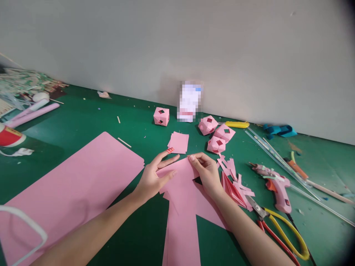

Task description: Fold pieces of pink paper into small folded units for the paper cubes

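Over the green table (130, 236): two bare hands meet at a piece of pink paper (181, 173), which lies at the middle, its far edge lifted.
Right hand (207, 173): pinching that paper's far corner between thumb and fingers.
Left hand (151, 177): fingers spread beyond the edge, thumb laid across the paper's face — whether it grips or only steadies, I cannot tell. A red wrap (170, 150) circles one fingertip.
Long strips (183, 236): below the hands, running toward the near edge; whether the held paper joins them is unclear.
Small squares (179, 143): stacked just beyond the fingers.
Pink boxes: one (161, 116) alone at left, three (216, 145) clustered at right, all with diamond holes.
Large sheets (83, 177): flat, to the left.
Right side: cut scraps (229, 166), folded paper (233, 190), scissors (259, 210), glue gun (277, 184).
Wall (111, 44): a pixelated screen (190, 101) leans there.
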### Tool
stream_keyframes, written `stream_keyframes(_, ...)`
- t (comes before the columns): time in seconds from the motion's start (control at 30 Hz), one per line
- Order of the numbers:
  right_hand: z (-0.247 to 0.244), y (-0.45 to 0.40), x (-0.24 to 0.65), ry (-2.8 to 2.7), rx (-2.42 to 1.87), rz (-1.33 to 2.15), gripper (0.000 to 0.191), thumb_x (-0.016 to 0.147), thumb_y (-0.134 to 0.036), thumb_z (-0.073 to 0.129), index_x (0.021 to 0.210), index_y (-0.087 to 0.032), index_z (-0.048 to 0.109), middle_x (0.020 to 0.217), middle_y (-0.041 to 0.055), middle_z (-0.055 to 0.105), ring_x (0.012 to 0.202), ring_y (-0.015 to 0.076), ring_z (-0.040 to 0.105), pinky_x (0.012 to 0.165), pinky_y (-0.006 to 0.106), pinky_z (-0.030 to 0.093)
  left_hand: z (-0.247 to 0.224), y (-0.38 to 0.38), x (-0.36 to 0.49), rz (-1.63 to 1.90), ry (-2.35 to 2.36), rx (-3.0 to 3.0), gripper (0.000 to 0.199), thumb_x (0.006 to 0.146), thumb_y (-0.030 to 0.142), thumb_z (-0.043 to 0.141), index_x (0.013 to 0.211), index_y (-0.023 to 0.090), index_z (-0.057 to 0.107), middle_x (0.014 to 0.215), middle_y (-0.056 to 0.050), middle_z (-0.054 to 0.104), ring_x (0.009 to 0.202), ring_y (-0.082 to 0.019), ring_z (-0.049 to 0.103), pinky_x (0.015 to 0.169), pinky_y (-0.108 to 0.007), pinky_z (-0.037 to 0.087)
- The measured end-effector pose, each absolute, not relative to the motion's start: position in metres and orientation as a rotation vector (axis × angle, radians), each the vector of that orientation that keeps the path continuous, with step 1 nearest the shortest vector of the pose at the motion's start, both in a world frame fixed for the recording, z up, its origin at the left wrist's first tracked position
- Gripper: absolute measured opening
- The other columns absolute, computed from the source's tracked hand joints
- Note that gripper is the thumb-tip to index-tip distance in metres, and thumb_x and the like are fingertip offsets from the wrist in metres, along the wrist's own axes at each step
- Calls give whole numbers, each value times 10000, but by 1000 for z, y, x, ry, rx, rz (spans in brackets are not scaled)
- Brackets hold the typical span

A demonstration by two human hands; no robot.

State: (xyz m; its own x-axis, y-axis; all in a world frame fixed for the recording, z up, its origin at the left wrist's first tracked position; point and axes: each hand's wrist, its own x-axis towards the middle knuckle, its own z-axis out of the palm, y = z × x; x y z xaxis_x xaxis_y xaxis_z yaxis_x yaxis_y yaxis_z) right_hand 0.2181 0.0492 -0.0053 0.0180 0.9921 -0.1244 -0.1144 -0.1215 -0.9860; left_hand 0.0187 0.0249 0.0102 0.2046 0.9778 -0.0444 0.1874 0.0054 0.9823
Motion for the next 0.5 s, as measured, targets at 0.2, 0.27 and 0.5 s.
stream_keyframes(0.2, -6, 49, 219, -1061, -1229, 1318, 293, 792, -511, 798, 801, -222, 748, 812, 26, 744, 746, 187, 638, 695, 300, 486, 10, 25, 19, 923, 1210, 1378, 622, 904, 361, 716, 1455, 252, 450, 1343, -98, 704, 1377, -314, 555, 1139, -473, 469)
stream_keyframes(0.27, -6, 49, 219, -1068, -1232, 1313, 298, 792, -513, 797, 810, -219, 752, 821, 31, 751, 759, 193, 649, 698, 304, 492, 10, 25, 19, 918, 1209, 1388, 618, 905, 369, 713, 1455, 251, 457, 1338, -96, 706, 1387, -318, 544, 1143, -477, 467)
stream_keyframes(0.5, -4, 49, 217, -1045, -1220, 1323, 300, 780, -508, 806, 792, -214, 745, 784, 27, 746, 718, 183, 640, 677, 299, 490, 9, 25, 18, 906, 1193, 1346, 633, 893, 383, 733, 1455, 262, 469, 1320, -79, 721, 1361, -296, 577, 1105, -426, 509)
